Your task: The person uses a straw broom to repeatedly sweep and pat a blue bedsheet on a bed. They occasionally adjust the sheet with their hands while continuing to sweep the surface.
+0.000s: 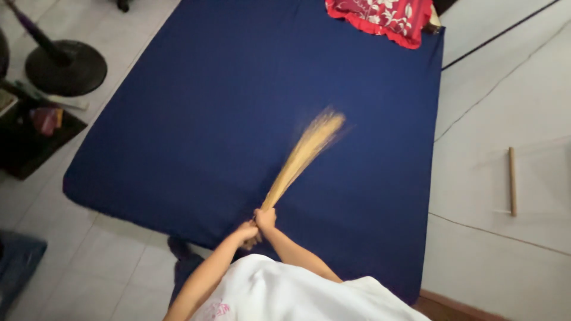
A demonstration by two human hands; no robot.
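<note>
A mattress (226,107) in a taut dark-blue sheet fills most of the pale tiled floor (101,267), its far right corner carrying a red pillow (383,16) with white flowers and a frilled edge; the mattress's right edge lies just beside a white wall (505,89), where a short wooden stick (512,181) shows; off the left edge stand the round dark base of a fan (65,66) and a low dark shelf (30,142) holding small items too blurred to tell. At the mattress's near edge, a person in a white top holds a bundle broom (300,157) of straw-coloured sticks; the left hand (247,233) and the right hand (265,219) are both wrapped tight round its bound lower end, touching each other; the bristles fan out, blurred, over the middle of the sheet, pointing toward the far right corner.
</note>
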